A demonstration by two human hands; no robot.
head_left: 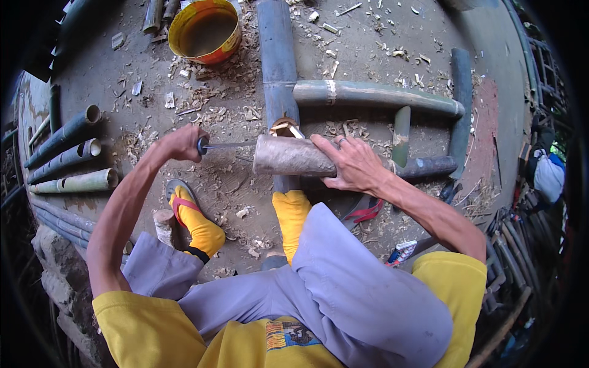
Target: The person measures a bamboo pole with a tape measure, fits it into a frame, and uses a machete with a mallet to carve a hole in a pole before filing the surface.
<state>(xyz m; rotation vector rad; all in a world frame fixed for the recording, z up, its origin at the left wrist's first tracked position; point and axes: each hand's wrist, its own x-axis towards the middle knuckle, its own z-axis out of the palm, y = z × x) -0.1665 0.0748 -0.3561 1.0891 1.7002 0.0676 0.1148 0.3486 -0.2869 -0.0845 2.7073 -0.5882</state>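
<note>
My left hand (182,143) is closed round the dark handle (202,145) of a hand tool with a thin metal blade (230,146). The blade points right and reaches the left end of a short, thick, round piece of wood (288,157); whether it touches the wood, I cannot tell. My right hand (356,162) grips the wood's right end, fingers on top and thumb below. This piece lies across a thick bamboo pole (279,61). Just beyond it, the pole has a cut hole (284,126) with pale splinters in it.
A bamboo rail (374,94) joins the pole to an upright bamboo piece (460,116) at the right. Cut bamboo tubes (73,183) lie left. A yellow-red bucket (205,30) of murky liquid stands beyond. Wood shavings (248,113) litter the ground; my sock-covered foot (290,214) is beside the pole.
</note>
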